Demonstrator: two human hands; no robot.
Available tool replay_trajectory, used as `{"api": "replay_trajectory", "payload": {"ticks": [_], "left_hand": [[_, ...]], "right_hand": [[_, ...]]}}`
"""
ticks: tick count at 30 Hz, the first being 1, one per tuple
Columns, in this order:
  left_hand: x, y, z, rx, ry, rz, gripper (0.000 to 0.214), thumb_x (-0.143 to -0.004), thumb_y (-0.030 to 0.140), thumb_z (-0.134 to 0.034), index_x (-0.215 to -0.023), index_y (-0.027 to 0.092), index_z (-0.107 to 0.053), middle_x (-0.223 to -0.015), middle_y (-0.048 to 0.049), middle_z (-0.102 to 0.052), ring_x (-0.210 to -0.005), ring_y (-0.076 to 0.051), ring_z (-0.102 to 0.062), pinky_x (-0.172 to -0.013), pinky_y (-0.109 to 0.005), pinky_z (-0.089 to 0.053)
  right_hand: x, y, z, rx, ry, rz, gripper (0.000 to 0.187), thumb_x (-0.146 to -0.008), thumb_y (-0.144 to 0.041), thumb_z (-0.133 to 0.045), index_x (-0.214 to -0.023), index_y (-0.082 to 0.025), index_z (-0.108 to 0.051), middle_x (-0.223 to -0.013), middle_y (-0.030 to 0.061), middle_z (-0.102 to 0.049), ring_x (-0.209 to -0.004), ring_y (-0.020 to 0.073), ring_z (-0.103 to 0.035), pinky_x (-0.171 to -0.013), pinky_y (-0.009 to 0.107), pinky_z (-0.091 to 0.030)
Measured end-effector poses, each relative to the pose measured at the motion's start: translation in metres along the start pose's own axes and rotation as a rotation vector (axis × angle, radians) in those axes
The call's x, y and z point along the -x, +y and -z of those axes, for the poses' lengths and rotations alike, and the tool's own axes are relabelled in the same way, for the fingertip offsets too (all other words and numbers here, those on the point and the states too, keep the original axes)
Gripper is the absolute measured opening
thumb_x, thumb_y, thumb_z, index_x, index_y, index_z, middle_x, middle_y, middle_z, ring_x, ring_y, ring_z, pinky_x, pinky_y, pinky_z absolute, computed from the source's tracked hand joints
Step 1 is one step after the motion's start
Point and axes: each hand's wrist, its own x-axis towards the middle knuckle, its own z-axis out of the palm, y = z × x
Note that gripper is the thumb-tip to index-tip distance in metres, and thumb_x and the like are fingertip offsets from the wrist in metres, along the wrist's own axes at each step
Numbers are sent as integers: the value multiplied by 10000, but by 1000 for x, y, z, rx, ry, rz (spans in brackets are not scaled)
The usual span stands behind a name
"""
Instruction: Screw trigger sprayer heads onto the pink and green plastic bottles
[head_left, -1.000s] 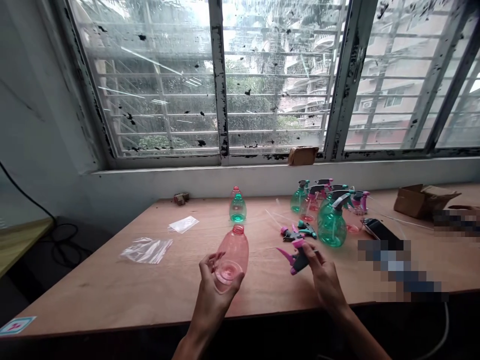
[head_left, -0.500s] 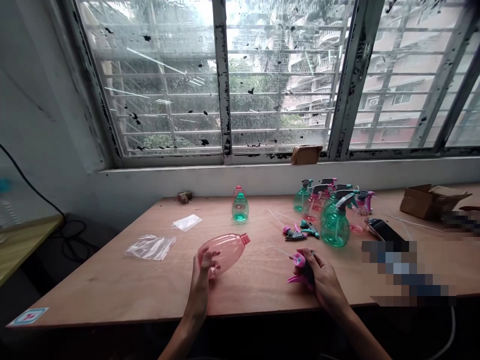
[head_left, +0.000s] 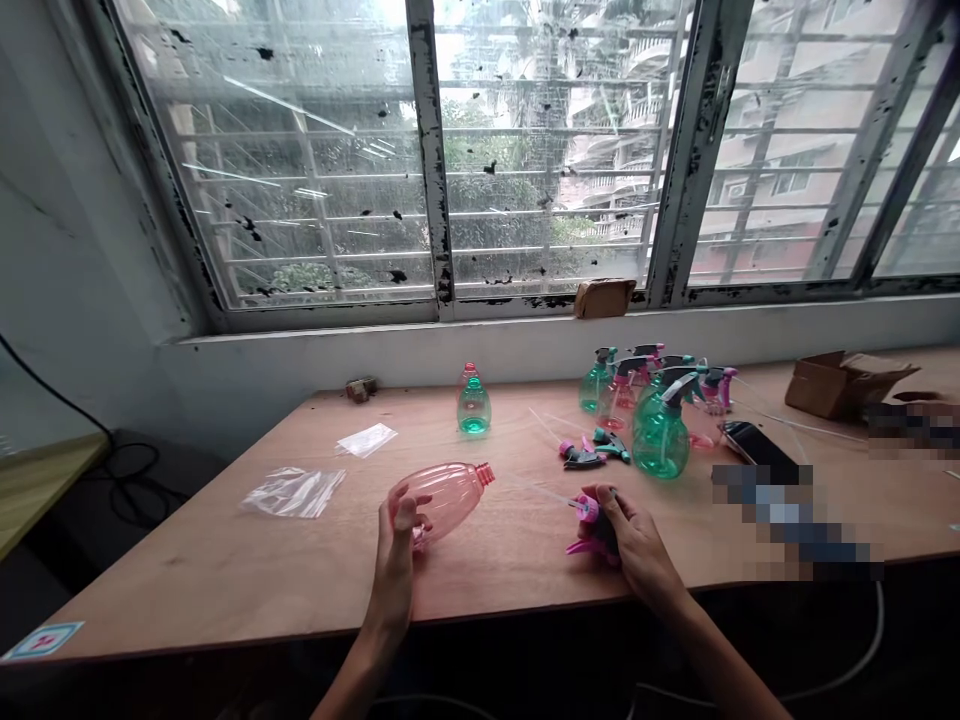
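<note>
A clear pink bottle (head_left: 448,503) without a top is tilted in my left hand (head_left: 403,520), its threaded neck pointing right and up. My right hand (head_left: 636,535) grips a pink and black spray trigger head (head_left: 590,510), whose thin clear tube points left toward the bottle's mouth. Bottle and spray head are apart. Behind my right hand lie two loose trigger heads, one pink and black (head_left: 581,456), one teal and black (head_left: 612,445). A green bottle (head_left: 474,408) without a trigger stands farther back, a pink one (head_left: 469,372) partly hidden behind it.
Several assembled spray bottles (head_left: 661,440) stand at the right. Beyond them are a phone (head_left: 761,452) and an open cardboard box (head_left: 844,388). Plastic bags (head_left: 294,492) lie on the left of the wooden table (head_left: 225,580). A window fills the back wall.
The view has shifted slightly, so the scene sits a little left and higher. My right hand has turned the spray head slightly, its tube now pointing at the bottle neck. Both grips are unchanged.
</note>
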Motion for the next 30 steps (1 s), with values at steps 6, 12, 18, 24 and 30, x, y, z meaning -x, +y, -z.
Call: {"api": "replay_trajectory", "payload": {"ticks": [6,12,18,24,30], "left_hand": [[0,-3,4,-101,-115,-32,497,-907,597,-431,-1264,256,-488,-1164,-68,-617,-944,-232,-563,-885,-367,-439],[4,-2,-3,-205,-293,-86,548,-875,580,-511,-1278,211,-465,-1225,-90,-575,-1150,-283,-514,-996,-392,-381],[9,1,-8,-221,-405,-88,608,-847,568,-564,-1313,203,-428,-1156,-92,-589,-962,-253,-570,-880,-387,-446],[16,9,-6,-254,-600,-36,617,-865,484,-602,-1382,263,-347,-1247,-84,-526,-1015,-249,-549,-854,-362,-452],[15,10,-4,-202,-622,-18,635,-859,498,-612,-1386,269,-341,-1106,-53,-522,-973,-225,-533,-885,-359,-426]], "right_hand": [[3,-8,-4,53,-66,-20,432,-864,-571,-586,-1006,-163,-598,-678,31,-692,-524,171,-631,-432,234,-450],[6,-18,-1,135,-343,12,480,-763,-430,-761,-1149,-223,-563,-1037,60,-703,-746,180,-646,-663,287,-521],[7,-21,1,320,-400,27,368,-680,-402,-823,-943,-198,-666,-903,24,-682,-762,184,-600,-648,265,-477],[11,-20,-1,386,-440,59,320,-726,-412,-791,-914,-195,-649,-780,-11,-626,-704,166,-575,-617,259,-446],[12,-22,-5,358,-481,14,348,-712,-395,-803,-935,-213,-606,-762,-25,-628,-658,152,-579,-571,245,-445]]}}
